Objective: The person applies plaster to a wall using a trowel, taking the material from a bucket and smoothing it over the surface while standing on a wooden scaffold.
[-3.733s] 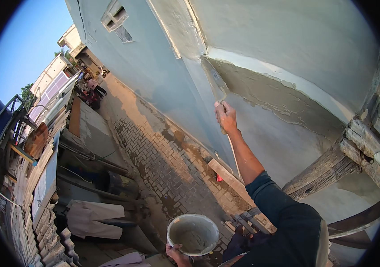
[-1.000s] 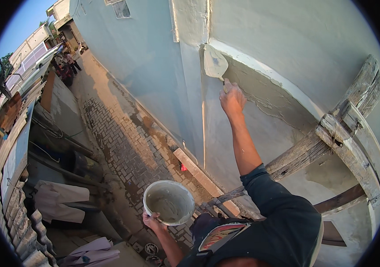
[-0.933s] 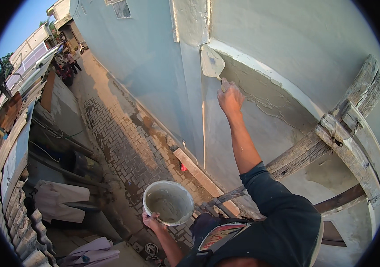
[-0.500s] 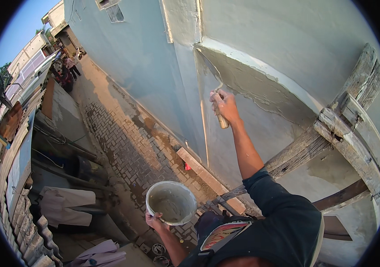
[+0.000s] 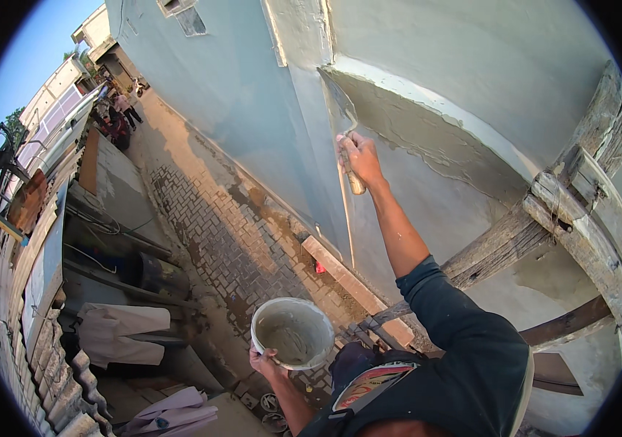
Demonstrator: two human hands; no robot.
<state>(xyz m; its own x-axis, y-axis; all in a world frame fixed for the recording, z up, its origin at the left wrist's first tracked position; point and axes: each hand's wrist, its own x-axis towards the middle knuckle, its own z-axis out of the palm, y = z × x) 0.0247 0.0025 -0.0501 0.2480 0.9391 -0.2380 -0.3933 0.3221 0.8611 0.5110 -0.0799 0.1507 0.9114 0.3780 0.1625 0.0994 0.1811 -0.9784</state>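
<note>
My right hand (image 5: pixel 362 158) is closed round the wooden handle of a trowel (image 5: pixel 338 95). The trowel's blade lies against the wall at the upper left corner of a strip of damp grey mortar (image 5: pixel 413 130). That strip runs down to the right beneath a pale ledge (image 5: pixel 435 98). Low in the middle, my left hand (image 5: pixel 267 362) grips a round bucket (image 5: pixel 292 300) by its lower left side. Grey mortar (image 5: pixel 292 342) shows inside the bucket. The fingers under the bucket are partly hidden.
Weathered wooden beams (image 5: pixel 580 226) cross on the right, close to the wall. Far below runs a paved alley (image 5: pixel 216 226) with a plank (image 5: pixel 354 291) along the wall's foot. Corrugated roofing (image 5: pixel 56 364) and hanging clothes (image 5: pixel 121 331) are at left. People (image 5: pixel 127 109) stand far off.
The trowel and my right hand have shifted slightly left along the mortar's upper corner. The bucket has moved a little right in view, as the whole scene has shifted slightly too.
</note>
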